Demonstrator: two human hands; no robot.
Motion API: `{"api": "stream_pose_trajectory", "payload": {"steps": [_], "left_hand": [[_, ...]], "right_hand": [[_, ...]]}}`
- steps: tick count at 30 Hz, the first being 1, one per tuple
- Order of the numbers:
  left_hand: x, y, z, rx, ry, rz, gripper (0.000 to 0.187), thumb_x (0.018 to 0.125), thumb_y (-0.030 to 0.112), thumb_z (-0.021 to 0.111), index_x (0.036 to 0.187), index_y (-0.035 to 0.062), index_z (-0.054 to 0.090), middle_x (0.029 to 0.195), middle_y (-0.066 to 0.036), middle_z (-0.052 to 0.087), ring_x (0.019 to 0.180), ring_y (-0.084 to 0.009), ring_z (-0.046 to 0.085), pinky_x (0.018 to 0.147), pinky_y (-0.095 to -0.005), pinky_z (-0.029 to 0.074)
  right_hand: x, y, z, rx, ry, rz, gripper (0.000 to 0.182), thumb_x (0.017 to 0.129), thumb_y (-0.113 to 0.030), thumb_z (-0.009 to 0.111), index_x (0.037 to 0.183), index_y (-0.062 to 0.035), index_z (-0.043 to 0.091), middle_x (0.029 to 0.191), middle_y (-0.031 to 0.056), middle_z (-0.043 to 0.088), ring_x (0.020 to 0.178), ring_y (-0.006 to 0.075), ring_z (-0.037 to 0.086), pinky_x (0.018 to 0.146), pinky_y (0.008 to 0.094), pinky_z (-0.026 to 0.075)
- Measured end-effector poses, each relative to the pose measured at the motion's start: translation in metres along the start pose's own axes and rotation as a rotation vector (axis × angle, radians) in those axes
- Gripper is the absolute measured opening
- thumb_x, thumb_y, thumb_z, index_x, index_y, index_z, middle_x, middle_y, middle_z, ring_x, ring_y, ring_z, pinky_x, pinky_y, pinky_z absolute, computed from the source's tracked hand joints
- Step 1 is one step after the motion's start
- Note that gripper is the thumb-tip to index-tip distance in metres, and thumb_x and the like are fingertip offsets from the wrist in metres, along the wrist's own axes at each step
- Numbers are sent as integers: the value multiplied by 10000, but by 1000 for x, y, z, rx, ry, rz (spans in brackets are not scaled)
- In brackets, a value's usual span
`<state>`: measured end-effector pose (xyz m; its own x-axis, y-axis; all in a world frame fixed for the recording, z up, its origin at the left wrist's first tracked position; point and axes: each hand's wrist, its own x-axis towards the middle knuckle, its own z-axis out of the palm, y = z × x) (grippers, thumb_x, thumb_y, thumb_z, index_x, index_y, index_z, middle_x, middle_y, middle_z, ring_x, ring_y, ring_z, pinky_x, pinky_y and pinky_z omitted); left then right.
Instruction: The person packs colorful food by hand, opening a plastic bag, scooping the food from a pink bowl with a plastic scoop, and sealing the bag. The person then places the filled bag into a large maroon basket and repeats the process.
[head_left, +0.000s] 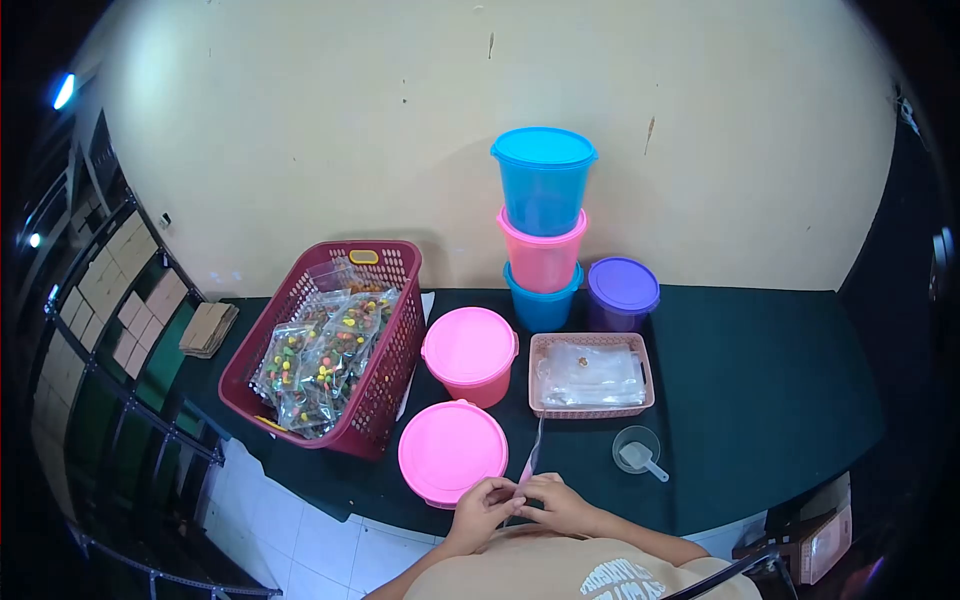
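Close to my body at the table's front edge, my left hand and my right hand meet, fingers bent and pinched together. Between them they grip a thin clear plastic bag, seen nearly edge-on and standing up toward the wall. My fingers hide its lower part, so whether anything is inside cannot be made out. A pink-lidded tub stands just left of my left hand. Beyond the bag is a pink basket with a stack of clear plastic bags. Right of my hands sits a clear cup with a white scoop.
A maroon basket full of bagged colourful pieces stands left. Another pink tub is behind the front one. Against the wall rise stacked blue and pink tubs, beside a purple tub. Brown folded paper lies far left.
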<state>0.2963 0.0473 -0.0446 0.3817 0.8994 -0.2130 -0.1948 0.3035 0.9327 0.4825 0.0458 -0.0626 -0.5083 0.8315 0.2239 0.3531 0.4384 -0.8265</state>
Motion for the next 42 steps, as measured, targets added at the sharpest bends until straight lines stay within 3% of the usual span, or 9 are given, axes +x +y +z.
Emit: {"api": "stream_pose_trajectory", "payload": {"steps": [11,16,23,30,31,33,35,38,42], "left_hand": [[11,1,1,687,-44,134,157,889,35,575,1029,-27,547,886,-131,619,841,-195,654,743,-316,522],[9,-2,5,781,-4,271,102,836,28,571,920,-14,533,740,-177,566,659,-281,579,616,-372,460],[4,13,7,797,147,308,120,809,-2,563,916,1,510,623,-131,480,542,-222,500,531,-347,412],[5,16,-16,773,297,356,188,782,-32,556,955,24,507,559,-89,439,474,-197,440,493,-320,382],[5,16,-20,828,229,459,257,780,25,602,1018,41,508,682,-110,497,607,-228,505,590,-353,421],[4,21,-22,880,170,559,335,778,82,648,1082,58,510,806,-131,555,740,-259,569,686,-386,460],[0,35,-19,1090,-5,781,655,707,320,788,1245,128,468,1253,-180,480,1187,-384,457,990,-531,356],[2,45,-16,1108,-232,793,901,576,519,831,1321,208,432,1490,-172,239,1379,-452,191,1103,-628,132],[19,45,-20,1179,-226,929,878,536,490,858,1298,308,460,1466,-188,309,1365,-449,253,1058,-705,123]], "right_hand": [[0,0,0,-281,204,-70,115,800,-183,624,763,-81,586,749,50,566,811,226,552,897,425,363],[7,-20,-7,-285,219,130,152,792,-196,654,821,-81,559,745,57,575,799,236,565,813,399,378],[12,-17,-7,-220,371,247,144,772,-56,583,885,-37,496,649,130,565,668,329,568,723,397,422],[20,-23,-14,-227,480,196,142,797,-18,531,936,-37,547,670,108,583,619,262,597,693,373,450],[18,-24,-15,-228,477,196,142,797,-18,531,936,-37,547,670,108,583,619,262,597,693,373,450],[14,-24,-17,487,269,467,227,831,14,481,1032,-4,583,710,67,599,633,153,607,617,309,484],[13,-29,-17,604,231,419,216,854,28,474,1031,8,596,753,50,600,670,119,604,599,267,487],[13,-34,-12,718,184,368,242,860,39,463,1043,16,620,784,37,602,690,84,591,581,240,489],[20,-39,-5,689,192,334,267,858,24,472,1078,14,623,782,27,601,668,83,570,583,252,487]]}}
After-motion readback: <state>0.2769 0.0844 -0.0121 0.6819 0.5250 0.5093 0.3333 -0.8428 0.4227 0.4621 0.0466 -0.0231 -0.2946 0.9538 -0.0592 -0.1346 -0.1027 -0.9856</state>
